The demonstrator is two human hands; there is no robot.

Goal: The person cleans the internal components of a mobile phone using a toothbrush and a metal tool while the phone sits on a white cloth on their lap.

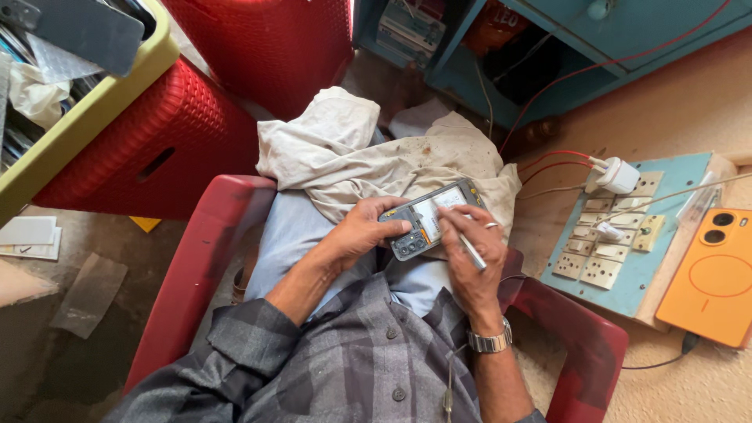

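Head view, left hand [362, 232] fingers gripping opened phone [432, 218], right hand [472, 254] pinching metal tool [472, 252]

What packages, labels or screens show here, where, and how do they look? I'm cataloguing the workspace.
Opened phone: in the left hand over the lap, back off, grey frame with a pale label patch inside.
Orange phone: lying back-up at the right edge; its screen is hidden.
Boxed packages: stacked in the blue shelf at top, bluish and white, too small to detail.
Flat white sheets: on the floor at left.
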